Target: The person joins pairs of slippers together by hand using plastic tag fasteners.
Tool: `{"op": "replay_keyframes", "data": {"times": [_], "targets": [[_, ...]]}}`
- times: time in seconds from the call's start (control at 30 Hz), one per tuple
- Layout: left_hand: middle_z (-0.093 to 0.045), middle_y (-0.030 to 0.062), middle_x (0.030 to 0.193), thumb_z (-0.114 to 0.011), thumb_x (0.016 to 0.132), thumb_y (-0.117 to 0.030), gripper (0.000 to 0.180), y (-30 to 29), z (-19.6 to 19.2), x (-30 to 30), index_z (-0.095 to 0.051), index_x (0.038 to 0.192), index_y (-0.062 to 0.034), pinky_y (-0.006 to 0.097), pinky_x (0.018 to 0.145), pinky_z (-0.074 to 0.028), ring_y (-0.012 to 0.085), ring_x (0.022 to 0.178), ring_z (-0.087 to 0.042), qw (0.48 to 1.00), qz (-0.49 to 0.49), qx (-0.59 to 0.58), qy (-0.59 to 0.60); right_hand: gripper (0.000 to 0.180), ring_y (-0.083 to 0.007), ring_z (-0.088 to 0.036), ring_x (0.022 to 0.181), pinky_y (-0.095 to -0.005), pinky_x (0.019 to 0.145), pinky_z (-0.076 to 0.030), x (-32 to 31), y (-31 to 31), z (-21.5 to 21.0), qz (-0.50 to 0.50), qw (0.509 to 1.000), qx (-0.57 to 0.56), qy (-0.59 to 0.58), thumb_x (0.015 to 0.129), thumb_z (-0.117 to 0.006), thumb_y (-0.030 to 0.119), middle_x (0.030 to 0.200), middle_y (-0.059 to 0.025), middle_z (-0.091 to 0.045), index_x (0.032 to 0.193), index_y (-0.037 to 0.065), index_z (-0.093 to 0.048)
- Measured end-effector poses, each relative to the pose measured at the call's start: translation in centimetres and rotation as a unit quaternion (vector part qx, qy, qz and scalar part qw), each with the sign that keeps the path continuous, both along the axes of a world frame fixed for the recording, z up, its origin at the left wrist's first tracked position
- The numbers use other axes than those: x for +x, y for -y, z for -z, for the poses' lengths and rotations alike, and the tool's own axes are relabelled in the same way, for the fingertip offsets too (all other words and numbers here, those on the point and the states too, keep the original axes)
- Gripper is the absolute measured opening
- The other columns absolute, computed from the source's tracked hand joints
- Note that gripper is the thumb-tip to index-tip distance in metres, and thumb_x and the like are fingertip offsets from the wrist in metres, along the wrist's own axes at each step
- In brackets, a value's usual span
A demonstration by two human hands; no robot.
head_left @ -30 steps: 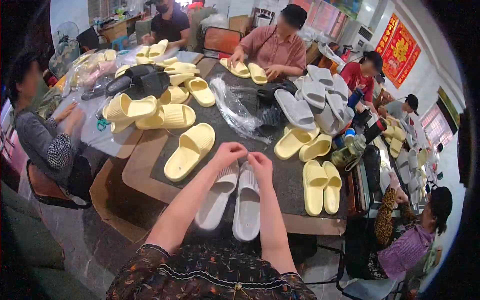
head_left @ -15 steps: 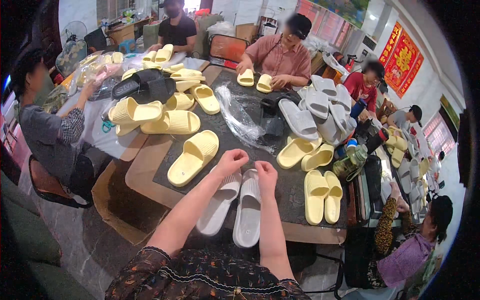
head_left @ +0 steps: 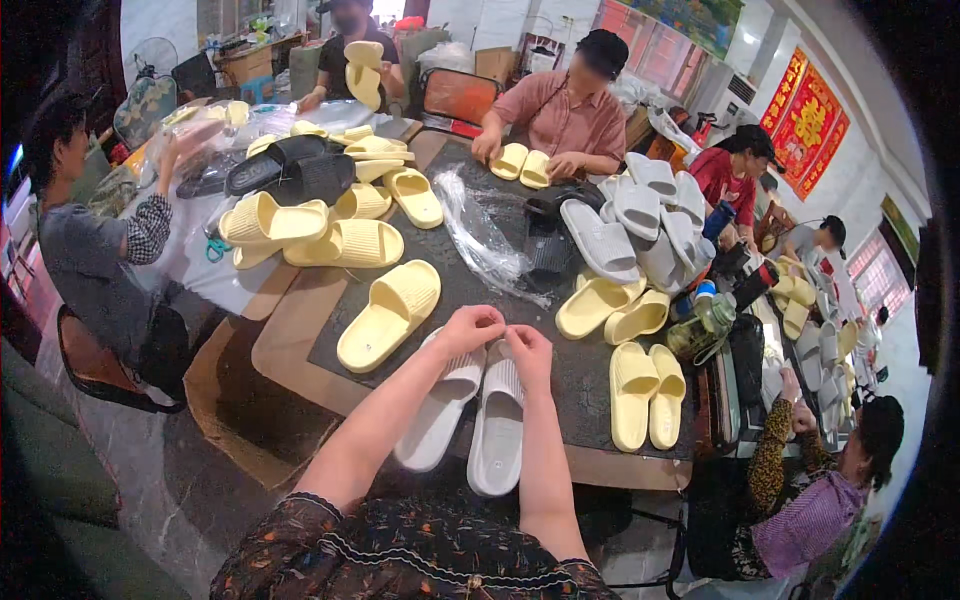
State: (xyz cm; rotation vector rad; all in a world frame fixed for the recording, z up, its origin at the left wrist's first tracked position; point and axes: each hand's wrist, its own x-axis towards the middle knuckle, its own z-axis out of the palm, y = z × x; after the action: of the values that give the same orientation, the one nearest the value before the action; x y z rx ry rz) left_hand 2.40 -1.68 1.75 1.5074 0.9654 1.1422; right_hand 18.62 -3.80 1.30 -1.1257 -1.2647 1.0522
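A pair of white slide slippers (head_left: 470, 412) is laid side by side at lower centre of the counter (head_left: 300, 330); the left hand (head_left: 470, 328) and right hand (head_left: 528, 352) are pinched together over the straps, joining apparently unfinished.

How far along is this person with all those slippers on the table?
Done, apparently: a matched yellow foam slipper pair lies side by side at the right. In hand: the left hand and right hand meet over the toe ends of a pale grey foam slipper pair. Left: a single yellow slipper and heaps of loose ones beyond.
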Motion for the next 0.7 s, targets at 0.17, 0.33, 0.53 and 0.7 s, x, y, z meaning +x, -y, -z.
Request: {"op": "replay_keyframes", "data": {"times": [0.17,0.33,0.53,0.7], "targets": [[-0.06,-0.0046,0.075,-0.065,0.083,-0.014,0.011,-0.4,0.5,-0.5,-0.064,0.086,-0.0035,0.02,0.064,-0.044,0.0026,0.069,-0.052,0.999,-0.047,0.01,0.015,0.015,-0.0035,-0.053,0.069,-0.0194,0.062,-0.043,0.0,-0.3,0.4,0.024,0.999,0.001,-0.046,0.086,-0.066,0.015,0.077,0.0028,-0.062,0.091,0.001,-0.068],[-0.061,-0.0038,0.077,-0.065,0.083,-0.013,0.011,-0.1,0.2,-0.3,-0.064,0.086,-0.0032,0.021,0.065,-0.044,0.0033,0.071,-0.053,1.0,0.018,0.005,-0.002,0.014,-0.0038,-0.053,0.069,-0.0198,0.062,-0.044,0.0,-0.3,0.6,-0.013,1.0,0.003,-0.014,0.086,-0.065,0.014,0.078,0.0026,-0.062,0.091,0.001,-0.067],[-0.061,-0.0027,0.079,-0.064,0.084,-0.012,0.01,0.0,0.0,-0.6,-0.063,0.087,-0.003,0.021,0.066,-0.045,0.0042,0.072,-0.054,0.998,-0.033,-0.031,0.038,0.012,-0.0048,-0.055,0.074,-0.0197,0.068,-0.044,0.0,-0.1,0.3,-0.018,0.999,-0.022,-0.034,0.086,-0.065,0.012,0.081,0.002,-0.063,0.091,0.002,-0.068],[-0.06,-0.0029,0.077,-0.065,0.083,-0.013,0.01,-0.1,-0.1,-0.3,-0.063,0.086,-0.0033,0.02,0.064,-0.043,0.0038,0.07,-0.053,0.999,-0.033,-0.018,0.038,0.015,-0.0052,-0.054,0.068,-0.0217,0.062,-0.045,0.4,-0.7,1.4,0.009,1.0,-0.003,0.007,0.086,-0.064,0.015,0.079,0.0008,-0.063,0.091,0.001,-0.067]]}}
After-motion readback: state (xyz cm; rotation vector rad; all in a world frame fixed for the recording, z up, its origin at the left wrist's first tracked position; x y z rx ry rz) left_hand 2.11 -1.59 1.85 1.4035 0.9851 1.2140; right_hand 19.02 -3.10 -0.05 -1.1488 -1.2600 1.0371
